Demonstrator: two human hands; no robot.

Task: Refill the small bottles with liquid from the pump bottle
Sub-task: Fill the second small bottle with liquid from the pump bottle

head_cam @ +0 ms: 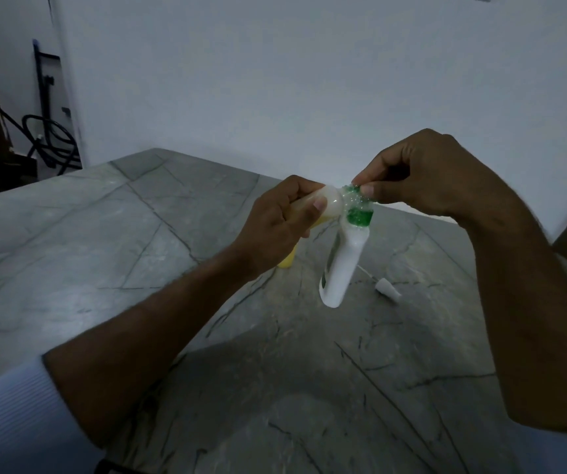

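My left hand [280, 220] grips a pale yellowish bottle [330, 203] tipped sideways, its rounded end pressed against the top of a white bottle [340, 265]. The white bottle has a green neck [360, 216] and hangs tilted above the table. My right hand [422, 176] pinches it at the neck with thumb and fingertips. Green-tinted bubbles [354, 196] cover the spot where the two bottles meet. A white pump head with its thin tube [386, 289] lies on the table just right of the white bottle.
A grey marbled table [138, 268] fills the view, with a white wall close behind it. A yellow object [287, 261] shows below my left wrist, mostly hidden. Dark cables and a frame [49, 138] stand at the far left past the table edge.
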